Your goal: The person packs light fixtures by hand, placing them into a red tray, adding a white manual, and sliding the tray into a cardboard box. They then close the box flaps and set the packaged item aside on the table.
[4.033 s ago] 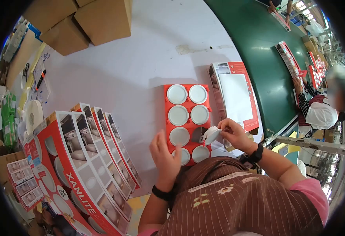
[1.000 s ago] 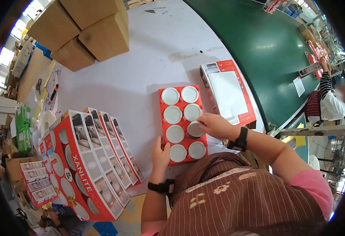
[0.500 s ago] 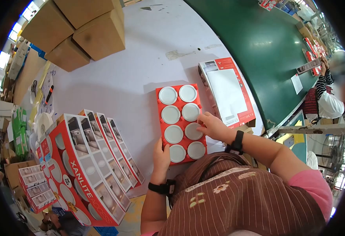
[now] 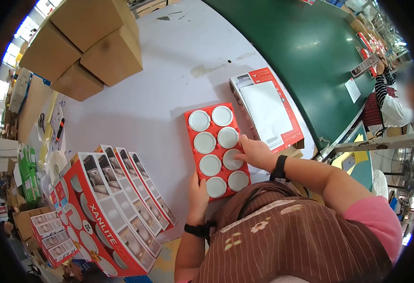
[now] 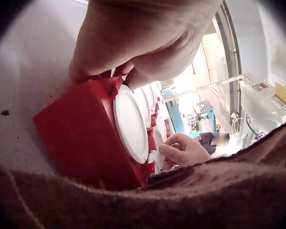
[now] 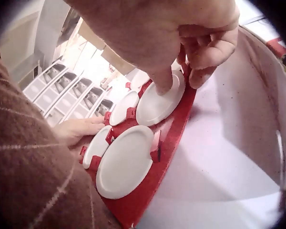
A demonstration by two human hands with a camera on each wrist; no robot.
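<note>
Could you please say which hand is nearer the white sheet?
Right: the right hand is just below the white sheet in the head view; the left hand is farther off, holding the red tray from the left.

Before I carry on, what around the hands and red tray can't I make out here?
Red tray, every view: underside hidden, turned toward the table.
Its lower part, left wrist view: covered by the brown apron.
Left hand, head view: some fingers hidden behind the hand or tray.
White disc, right wrist view: partly covered by the right hand's thumb.
Upper cardboard box, head view: cut off by the top edge.
Flat carton, head view: print too small.
</note>
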